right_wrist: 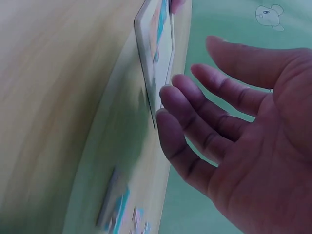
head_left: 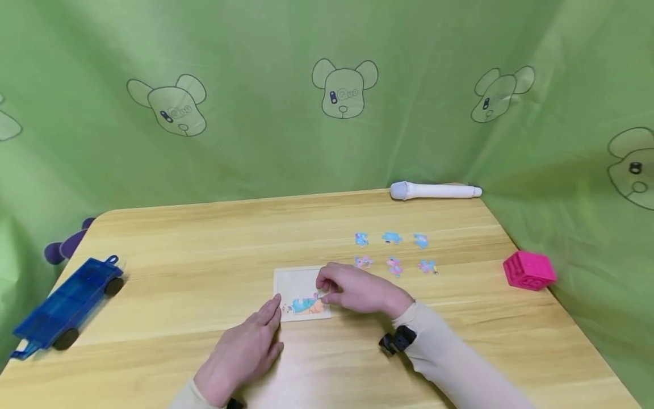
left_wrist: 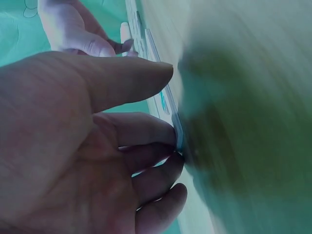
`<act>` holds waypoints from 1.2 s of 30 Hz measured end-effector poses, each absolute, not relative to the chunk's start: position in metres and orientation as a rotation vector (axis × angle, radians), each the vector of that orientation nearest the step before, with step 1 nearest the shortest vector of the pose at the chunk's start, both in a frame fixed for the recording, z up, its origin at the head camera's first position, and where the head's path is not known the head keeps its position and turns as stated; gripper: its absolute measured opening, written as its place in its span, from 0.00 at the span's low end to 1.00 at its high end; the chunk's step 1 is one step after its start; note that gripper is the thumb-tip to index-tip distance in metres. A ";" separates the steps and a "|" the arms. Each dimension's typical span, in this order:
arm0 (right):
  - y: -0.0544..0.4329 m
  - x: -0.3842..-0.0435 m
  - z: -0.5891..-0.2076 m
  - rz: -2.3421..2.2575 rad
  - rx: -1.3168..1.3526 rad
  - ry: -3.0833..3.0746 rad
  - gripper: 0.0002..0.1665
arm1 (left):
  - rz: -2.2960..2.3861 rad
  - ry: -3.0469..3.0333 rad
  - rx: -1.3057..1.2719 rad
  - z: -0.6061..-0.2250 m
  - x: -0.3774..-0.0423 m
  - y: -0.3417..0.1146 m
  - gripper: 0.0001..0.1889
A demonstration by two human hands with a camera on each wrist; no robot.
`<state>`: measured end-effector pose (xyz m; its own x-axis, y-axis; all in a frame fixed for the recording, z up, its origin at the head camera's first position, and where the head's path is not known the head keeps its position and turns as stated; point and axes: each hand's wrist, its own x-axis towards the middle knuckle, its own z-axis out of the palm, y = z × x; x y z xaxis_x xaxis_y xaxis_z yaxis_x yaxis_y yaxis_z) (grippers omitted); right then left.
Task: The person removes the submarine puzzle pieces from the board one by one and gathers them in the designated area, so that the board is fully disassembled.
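Observation:
A pale square puzzle board (head_left: 301, 278) lies on the wooden table. Teal and orange puzzle pieces (head_left: 305, 305) fill part of its near side. My left hand (head_left: 247, 349) rests with extended fingers at the board's left edge; in the left wrist view its fingertips (left_wrist: 165, 134) are right at the rim. Over the board's right side is my right hand (head_left: 357, 288), thumb and index fingertips close above the fitted pieces. In the right wrist view the right hand (right_wrist: 234, 122) has gently bent fingers apart from the thumb, with nothing between them.
Several loose blue and pink puzzle pieces (head_left: 392, 237) lie in two rows right of the board. A white microphone (head_left: 436, 191) lies at the back edge. On the far right sits a pink cube (head_left: 529, 270); a blue toy trailer (head_left: 68, 304) stands on the left.

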<state>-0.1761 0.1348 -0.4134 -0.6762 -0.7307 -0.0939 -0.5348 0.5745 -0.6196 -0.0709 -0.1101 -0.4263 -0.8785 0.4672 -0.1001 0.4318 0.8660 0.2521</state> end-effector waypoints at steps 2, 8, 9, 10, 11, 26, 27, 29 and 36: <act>0.128 -0.176 -0.414 -0.798 -1.045 2.471 0.08 | 0.324 2.880 0.695 -0.427 -0.070 -0.110 0.33; 0.108 -0.173 -0.418 -0.722 -1.030 2.506 0.09 | 0.306 2.906 0.701 -0.428 -0.070 -0.109 0.32; 0.105 -0.172 -0.419 -0.709 -1.026 2.510 0.09 | 0.301 2.910 0.703 -0.428 -0.071 -0.109 0.32; 0.102 -0.171 -0.419 -0.697 -1.024 2.515 0.10 | 0.297 2.914 0.704 -0.428 -0.071 -0.108 0.32; 0.099 -0.171 -0.419 -0.679 -1.021 2.524 0.10 | 0.294 2.917 0.704 -0.429 -0.070 -0.108 0.32; 0.083 -0.163 -0.426 -0.519 -1.043 2.596 0.13 | 0.275 2.914 0.701 -0.428 -0.071 -0.107 0.32; 0.083 -0.162 -0.426 -0.529 -1.036 2.592 0.13 | 0.286 2.910 0.703 -0.428 -0.071 -0.107 0.32; 0.083 -0.162 -0.425 -0.549 -1.017 2.581 0.13 | 0.309 2.901 0.703 -0.428 -0.071 -0.107 0.32; 0.081 -0.163 -0.426 -0.575 -0.986 2.560 0.12 | 0.338 2.891 0.699 -0.426 -0.072 -0.109 0.31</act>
<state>-0.1629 0.0814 -0.4265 -0.7027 -0.6924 -0.1636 -0.5558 0.6778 -0.4813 -0.0716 -0.1090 -0.4264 -0.8807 0.4651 -0.0898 0.4319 0.8663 0.2512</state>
